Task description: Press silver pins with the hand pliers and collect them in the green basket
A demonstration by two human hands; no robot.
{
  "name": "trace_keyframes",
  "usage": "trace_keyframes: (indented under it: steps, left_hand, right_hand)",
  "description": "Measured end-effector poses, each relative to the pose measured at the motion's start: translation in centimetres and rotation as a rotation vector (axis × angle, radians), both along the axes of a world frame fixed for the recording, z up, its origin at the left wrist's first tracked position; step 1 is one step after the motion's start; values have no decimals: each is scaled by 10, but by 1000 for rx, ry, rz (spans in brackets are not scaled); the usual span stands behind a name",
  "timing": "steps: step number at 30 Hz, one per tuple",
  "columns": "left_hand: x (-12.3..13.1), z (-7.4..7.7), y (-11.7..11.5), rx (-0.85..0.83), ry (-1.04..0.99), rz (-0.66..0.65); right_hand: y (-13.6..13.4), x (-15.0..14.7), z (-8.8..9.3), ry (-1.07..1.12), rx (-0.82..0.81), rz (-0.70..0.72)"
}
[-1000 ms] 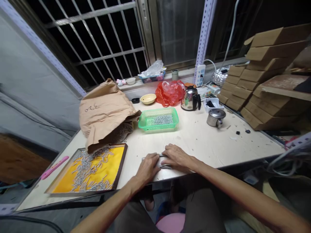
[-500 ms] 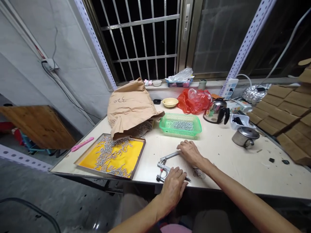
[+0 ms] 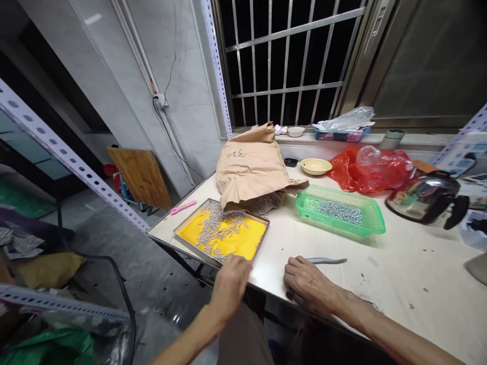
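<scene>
Indoor artificial light from above; pale wooden surface (image 3: pixel 399 263) bright and evenly lit. Barred window (image 3: pixel 289 61) black outside. Soft shadow under green plastic basket (image 3: pixel 340 213). Glare on shiny steel kettle (image 3: pixel 426 195). Wide-angle bending at edges. Left hand (image 3: pixel 232 284) motion-blurred; lower-left corner dim, smeared.

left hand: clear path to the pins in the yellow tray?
Probably yes. The left hand hovers at the near corner of the yellow tray, and nothing stands between its fingers and the metal pins. The brown paper bag overhangs only the far edge.
</scene>
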State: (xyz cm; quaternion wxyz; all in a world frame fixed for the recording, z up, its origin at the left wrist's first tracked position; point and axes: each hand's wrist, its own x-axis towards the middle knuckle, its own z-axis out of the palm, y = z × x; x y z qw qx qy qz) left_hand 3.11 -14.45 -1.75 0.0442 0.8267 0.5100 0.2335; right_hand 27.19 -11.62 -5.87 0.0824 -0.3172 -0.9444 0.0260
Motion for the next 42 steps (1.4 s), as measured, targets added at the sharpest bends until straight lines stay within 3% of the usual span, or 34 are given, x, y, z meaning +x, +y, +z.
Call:
trace_keyframes:
  steps: [3, 7, 10, 14, 16, 19, 24, 27, 29, 31, 34, 38, 42]
  left_hand:
    - [-27, 6, 33, -85, 150, 133]
    - [-32, 0, 60, -244, 331, 124]
    - [-33, -8, 69, -316, 385, 139]
    - [-47, -29, 89, -280, 377, 171]
    - [-52, -38, 98, -230, 368, 154]
    - [-53, -40, 99, -145, 390, 136]
    - [-38, -15, 90, -118, 471, 202]
    - [-20, 5, 86, -163, 309, 208]
    - [-1, 16, 80, -322, 76, 190]
    - [24, 21, 69, -607, -184, 158]
    - [65, 16, 52, -974, -486, 119]
    - [102, -2, 41, -1126, -653, 146]
    - [116, -13, 39, -1222, -609, 147]
  right_hand:
    - [-1, 2, 18, 289, 72, -99]
    - [20, 27, 72, 655, 282, -254]
    - [52, 61, 105, 695, 455, -440]
    - [82, 107, 119, 469, 383, -682]
    - [78, 117, 114, 375, 331, -754]
    - [45, 109, 95, 383, 232, -714]
    - [-33, 81, 53, 316, -65, -555]
    - [-59, 74, 33, 184, -140, -574]
    - [-65, 73, 24, 127, -156, -599]
    - [-65, 74, 17, 99, -145, -603]
    - [-58, 78, 11, 61, -75, -611]
    - [-45, 88, 5, 14, -18, -627]
    - [-39, 93, 1, 23, -2, -603]
